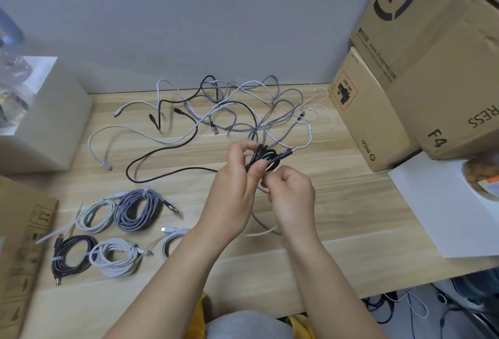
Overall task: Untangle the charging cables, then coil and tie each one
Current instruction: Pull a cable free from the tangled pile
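My left hand (pixel 237 176) grips a small coil of black cable (pixel 266 159) above the middle of the wooden table (pixel 337 203); the cable's loose length trails left across the wood. My right hand (pixel 290 190) pinches the cable just below the coil. A tangle of grey, white and black cables (pixel 237 107) lies behind my hands near the wall. At the front left lie tied coils: a grey braided one (pixel 139 209), a pale one (pixel 97 214), a black one (pixel 73 256), a white one (pixel 116 256) and one partly hidden by my left forearm (pixel 172 241).
Cardboard boxes (pixel 421 68) stand at the back right, with a white sheet (pixel 437 209) in front of them. A white box (pixel 46 122) sits at the left and a flat cardboard piece (pixel 19 257) at the front left edge. Loose white ties (pixel 62 230) lie by the coils.
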